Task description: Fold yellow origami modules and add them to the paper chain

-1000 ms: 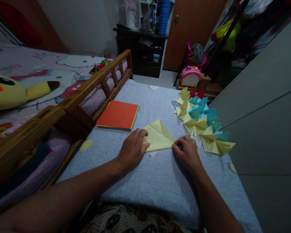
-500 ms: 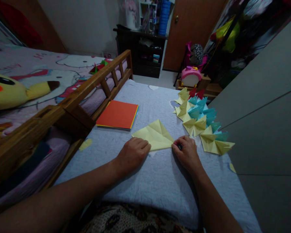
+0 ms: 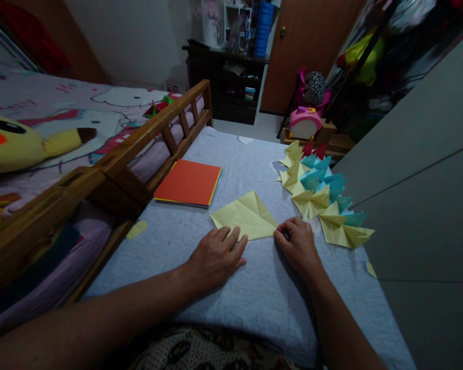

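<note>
A pale yellow folded paper [image 3: 246,214], roughly triangular, lies flat on the blue-grey quilt [image 3: 231,288]. My left hand [image 3: 216,256] rests flat beside its near edge, fingers stretched out with the tips on the paper's lower edge. My right hand [image 3: 299,242] is curled, its fingertips pinching the paper's right-hand point against the quilt. A row of finished folded pieces [image 3: 319,195], yellow, teal and red, runs along the right side of the quilt.
A stack of square paper with an orange top sheet [image 3: 188,182] lies to the left of the fold. A wooden bed rail [image 3: 111,164] borders the left, with a yellow plush toy [image 3: 19,146] beyond. A grey cabinet [image 3: 424,195] stands on the right.
My left hand has slid back off the yellow paper toward me and flattened out, leaving the paper's left flap laid open. My right hand has stayed on the right-hand point.
</note>
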Demonstrator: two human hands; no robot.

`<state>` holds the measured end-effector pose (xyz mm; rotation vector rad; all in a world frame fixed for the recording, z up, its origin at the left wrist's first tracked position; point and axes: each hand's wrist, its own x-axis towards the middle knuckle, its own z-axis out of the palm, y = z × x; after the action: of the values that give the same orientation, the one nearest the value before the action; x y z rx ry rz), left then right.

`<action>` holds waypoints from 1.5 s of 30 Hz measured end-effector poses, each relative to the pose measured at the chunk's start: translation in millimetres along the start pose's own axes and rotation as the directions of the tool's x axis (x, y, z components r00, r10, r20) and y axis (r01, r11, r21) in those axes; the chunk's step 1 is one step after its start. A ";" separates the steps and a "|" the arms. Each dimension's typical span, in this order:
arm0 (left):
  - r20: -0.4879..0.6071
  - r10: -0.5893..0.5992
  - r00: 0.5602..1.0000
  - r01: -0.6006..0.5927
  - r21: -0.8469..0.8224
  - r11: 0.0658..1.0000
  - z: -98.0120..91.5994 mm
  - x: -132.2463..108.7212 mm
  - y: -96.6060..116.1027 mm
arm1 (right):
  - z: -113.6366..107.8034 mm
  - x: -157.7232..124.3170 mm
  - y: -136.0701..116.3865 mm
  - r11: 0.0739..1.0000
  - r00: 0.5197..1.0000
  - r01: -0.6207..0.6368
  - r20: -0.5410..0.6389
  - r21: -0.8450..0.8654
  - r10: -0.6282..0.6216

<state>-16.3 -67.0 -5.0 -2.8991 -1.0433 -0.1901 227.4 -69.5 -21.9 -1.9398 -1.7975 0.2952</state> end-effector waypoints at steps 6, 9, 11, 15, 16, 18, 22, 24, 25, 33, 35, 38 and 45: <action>-0.052 0.039 0.998 -0.039 0.011 0.999 3.4 -0.4 -2.1 | 0.3 0.0 -0.2 1.000 1.000 -0.010 -0.002 -0.001 0.010; -0.083 0.090 0.993 -0.091 -0.017 0.996 12.1 -0.3 -3.8 | 0.7 -0.1 1.7 1.000 1.000 -0.006 0.007 0.008 0.006; -0.091 0.121 0.989 -0.125 -0.037 0.992 16.2 0.1 -5.0 | 0.9 -0.2 3.4 1.000 1.000 0.004 0.014 0.011 -0.004; -0.019 0.146 0.989 -0.147 -0.074 0.986 11.9 3.2 -5.9 | 0.4 0.0 5.4 1.000 1.000 0.014 0.023 -0.002 -0.014; 0.005 0.141 0.990 -0.140 -0.085 0.987 8.9 4.5 -5.8 | 0.1 0.1 5.4 1.000 1.000 0.013 0.028 -0.005 -0.013; 0.051 0.132 0.990 -0.126 -0.101 0.987 3.7 7.2 -5.2 | -0.8 0.3 4.9 1.000 0.999 0.008 0.036 -0.008 -0.008; 0.113 0.115 0.987 -0.105 -0.088 0.991 1.7 10.4 -4.1 | -2.3 0.6 3.2 1.000 0.999 -0.002 0.045 -0.008 0.002; 0.110 0.105 0.988 -0.096 -0.083 0.992 3.7 10.1 -3.9 | -2.7 1.2 3.7 1.000 0.999 0.000 0.054 -0.010 0.001; 0.104 0.101 0.989 -0.093 -0.083 0.992 4.6 9.6 -3.8 | -3.0 1.6 4.7 1.000 0.998 -0.003 0.057 -0.013 0.003; 0.087 0.085 0.993 -0.078 -0.075 0.994 5.1 8.5 -3.0 | -13.6 2.7 21.9 0.998 1.000 0.018 0.016 0.066 -0.020; 0.088 0.087 0.992 -0.080 -0.075 0.994 4.9 8.8 -3.1 | -16.2 0.6 20.7 0.994 0.999 0.043 0.007 0.100 -0.044; 0.093 0.085 0.992 -0.078 -0.073 0.994 4.1 8.8 -2.7 | -17.9 -2.9 14.8 0.987 0.995 0.102 0.003 0.127 -0.104; 0.096 0.074 0.993 -0.068 -0.064 0.996 1.0 9.5 -1.4 | -13.0 -2.8 9.1 0.991 0.992 0.106 0.056 0.084 -0.111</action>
<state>-9.8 -59.9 -4.6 -3.0222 -0.9618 -0.0776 241.1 -75.0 -15.5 -1.7877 -1.8926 0.3884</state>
